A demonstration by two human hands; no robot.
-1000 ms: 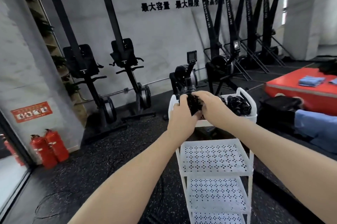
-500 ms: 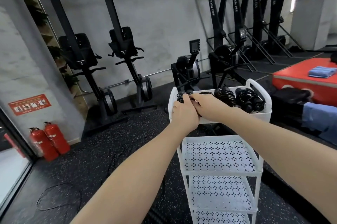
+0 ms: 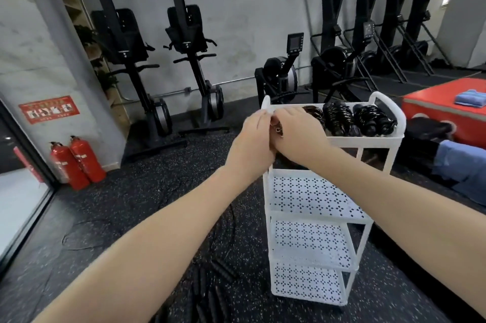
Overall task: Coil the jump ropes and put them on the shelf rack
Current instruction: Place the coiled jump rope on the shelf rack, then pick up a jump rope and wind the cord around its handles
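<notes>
Gym flooring is lying beneath the shelf rack, where both hands' fingers are curling around a coiled jump rope that may unravel if released loosely.

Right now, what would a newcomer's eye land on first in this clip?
Both hands, left hand and right hand, meet at the left end of the top tray of a white shelf rack in mid-frame; whatever they hold is mostly hidden. Coiled black jump ropes fill that tray's right side. Two red fire extinguishers stand by the left wall.
</notes>
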